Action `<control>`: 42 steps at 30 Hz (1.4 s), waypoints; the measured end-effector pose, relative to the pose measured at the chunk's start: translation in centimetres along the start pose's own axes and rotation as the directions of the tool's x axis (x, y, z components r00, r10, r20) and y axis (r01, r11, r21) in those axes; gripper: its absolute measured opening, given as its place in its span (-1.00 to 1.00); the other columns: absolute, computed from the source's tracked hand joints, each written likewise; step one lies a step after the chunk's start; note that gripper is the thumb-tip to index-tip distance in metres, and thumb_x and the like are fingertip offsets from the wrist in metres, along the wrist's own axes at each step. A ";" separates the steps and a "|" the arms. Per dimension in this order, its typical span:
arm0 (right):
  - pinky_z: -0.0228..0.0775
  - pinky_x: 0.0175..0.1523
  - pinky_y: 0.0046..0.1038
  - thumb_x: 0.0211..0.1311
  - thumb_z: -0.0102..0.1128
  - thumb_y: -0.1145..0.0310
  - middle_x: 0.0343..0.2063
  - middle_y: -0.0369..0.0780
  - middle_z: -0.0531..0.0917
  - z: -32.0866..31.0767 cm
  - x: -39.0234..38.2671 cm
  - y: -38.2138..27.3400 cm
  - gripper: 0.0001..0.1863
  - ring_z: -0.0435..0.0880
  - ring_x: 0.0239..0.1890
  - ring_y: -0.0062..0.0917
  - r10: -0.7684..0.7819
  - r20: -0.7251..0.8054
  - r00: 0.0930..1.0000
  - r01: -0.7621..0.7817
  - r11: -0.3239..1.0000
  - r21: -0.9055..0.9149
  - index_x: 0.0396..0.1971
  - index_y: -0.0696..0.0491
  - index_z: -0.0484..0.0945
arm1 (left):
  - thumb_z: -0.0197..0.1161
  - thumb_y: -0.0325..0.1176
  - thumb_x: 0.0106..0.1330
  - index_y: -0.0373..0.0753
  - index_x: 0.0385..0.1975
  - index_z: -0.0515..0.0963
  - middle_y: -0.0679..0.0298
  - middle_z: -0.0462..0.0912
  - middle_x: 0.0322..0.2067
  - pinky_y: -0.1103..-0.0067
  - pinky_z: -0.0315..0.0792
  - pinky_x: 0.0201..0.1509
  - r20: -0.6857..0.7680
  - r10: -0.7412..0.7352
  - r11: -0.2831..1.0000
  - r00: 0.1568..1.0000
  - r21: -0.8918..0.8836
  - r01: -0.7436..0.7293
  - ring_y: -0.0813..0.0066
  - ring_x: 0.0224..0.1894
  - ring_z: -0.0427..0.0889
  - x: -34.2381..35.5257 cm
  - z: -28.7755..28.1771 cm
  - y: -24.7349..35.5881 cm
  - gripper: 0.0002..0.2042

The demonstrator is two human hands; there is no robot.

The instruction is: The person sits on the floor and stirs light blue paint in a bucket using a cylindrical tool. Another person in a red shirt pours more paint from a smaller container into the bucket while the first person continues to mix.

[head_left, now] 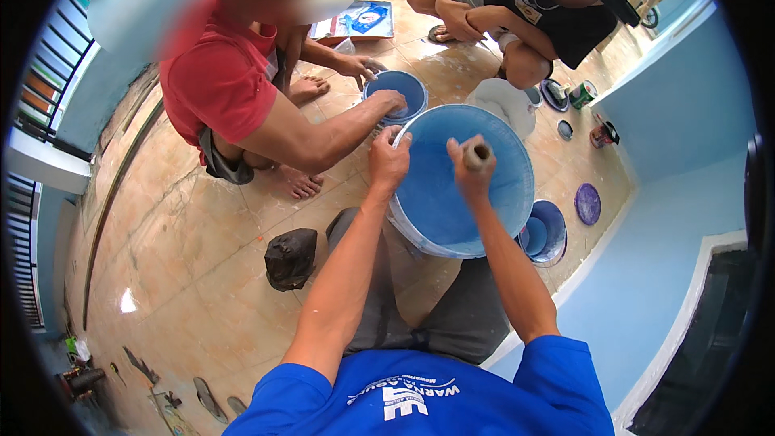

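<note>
Between my knees stands a large white bucket (408, 230) with blue paint (436, 186) inside, its inner wall coated blue. My left hand (390, 163) is closed on the bucket's left rim. Over the paint, my right hand (472, 173) is wrapped round a round stick (479, 153) whose hollow-looking brown end points up toward me. The stick's lower end is hidden by my hand and the paint. Just beyond the rim, a person in a red shirt (218, 89) has one hand inside a smaller blue bucket (416, 85) and the other near its far edge.
A person in black (581, 16) squats at the far right. Paint tins (583, 94), a purple lid (588, 204) and another blue-stained bucket (557, 246) stand along the blue wall (686, 129). A black bag (291, 258) lies left of my knee; sandals (210, 400) lie lower left.
</note>
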State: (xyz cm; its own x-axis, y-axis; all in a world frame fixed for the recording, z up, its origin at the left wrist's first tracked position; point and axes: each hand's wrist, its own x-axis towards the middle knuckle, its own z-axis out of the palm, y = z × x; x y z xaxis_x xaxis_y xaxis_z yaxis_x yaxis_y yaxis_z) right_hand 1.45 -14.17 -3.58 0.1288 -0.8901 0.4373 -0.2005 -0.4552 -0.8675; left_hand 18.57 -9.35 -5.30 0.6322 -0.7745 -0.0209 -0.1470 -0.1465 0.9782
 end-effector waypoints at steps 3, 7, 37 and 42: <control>0.25 -0.42 -0.49 0.21 0.46 0.43 -0.65 -0.42 0.44 -1.2 -2.5 -1.6 -0.67 0.36 -0.57 -0.68 0.061 0.193 0.979 -0.081 0.992 0.095 -0.59 0.03 0.42 | 0.35 -0.25 0.33 -0.34 -0.05 0.66 -0.06 0.75 -0.12 0.30 0.54 0.07 0.007 -0.012 1.000 1.000 0.003 0.011 0.01 -0.04 0.73 -0.1 0.0 -0.2 -0.68; 0.23 -0.41 -0.51 0.18 0.41 0.50 -0.64 -0.45 0.43 -3.5 -5.0 -3.8 -0.68 0.33 -0.55 -0.73 0.157 0.337 0.928 -0.237 0.948 0.212 -0.60 0.00 0.40 | 0.34 -0.25 0.36 -0.34 -0.03 0.66 0.09 0.78 -0.28 0.42 0.56 -0.08 -0.048 0.083 0.993 0.995 0.086 -0.079 0.34 -0.24 0.75 -0.1 0.1 -0.4 -0.68; 0.29 -0.41 -0.58 0.18 0.22 0.65 -0.60 -0.37 0.49 -3.9 -3.3 -1.1 -0.75 0.43 -0.54 -0.72 0.108 0.341 0.934 -0.274 0.830 0.486 -0.53 0.03 0.35 | 0.37 -0.25 0.30 -0.31 -0.13 0.69 0.05 0.78 -0.30 0.31 0.56 -0.08 -0.015 0.004 1.000 1.000 0.017 -0.003 0.17 -0.23 0.76 0.0 -0.1 0.3 -0.72; 0.23 -0.40 -0.56 0.19 0.20 0.66 -0.60 -0.39 0.46 -7.5 -5.2 -2.3 -0.72 0.40 -0.52 -0.74 0.183 0.460 0.869 -0.407 0.793 0.453 -0.54 0.01 0.32 | 0.38 -0.24 0.30 -0.31 -0.12 0.69 0.02 0.78 -0.28 0.31 0.56 -0.08 -0.017 0.004 1.000 1.000 0.012 -0.003 0.14 -0.22 0.77 0.0 0.0 0.2 -0.72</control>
State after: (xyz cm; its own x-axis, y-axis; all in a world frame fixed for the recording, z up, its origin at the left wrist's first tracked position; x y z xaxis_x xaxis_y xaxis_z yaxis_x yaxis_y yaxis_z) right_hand -6.04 -8.67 -2.13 0.5222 -0.8454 0.1121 0.2283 0.0119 -0.9735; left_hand 18.58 -9.38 -5.15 0.6442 -0.7647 -0.0139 -0.1584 -0.1512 0.9757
